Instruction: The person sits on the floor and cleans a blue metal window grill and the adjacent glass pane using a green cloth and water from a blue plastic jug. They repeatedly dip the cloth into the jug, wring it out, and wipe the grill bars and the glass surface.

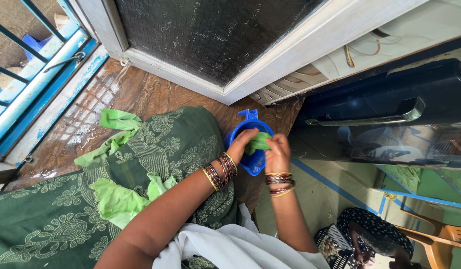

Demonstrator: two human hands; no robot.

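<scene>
A small green cloth (258,142) is being squeezed over a blue mug (253,149) near the middle of the frame — this looks like the wringing step. The left hand (240,143) is closed around the left end of the cloth, and the right hand (278,154) is closed around the right end, so the cloth is gripped from both sides. The cloth is held just above the open mouth of the mug, bunched up tight and twisted, bright green, and it looks damp. For the next move, a firm twist with both hands would likely be needed, and the cloth would have to be kept over the mug so drips are caught. The mug is set on a wet brown ledge (141,92), close to a dark door (210,35) at the top of the frame. A bigger green cloth (116,199) is spread over the lap at the lower left. Bangles (220,172) are worn on both wrists. Another person (370,239) is seen far below, at the lower right.
</scene>
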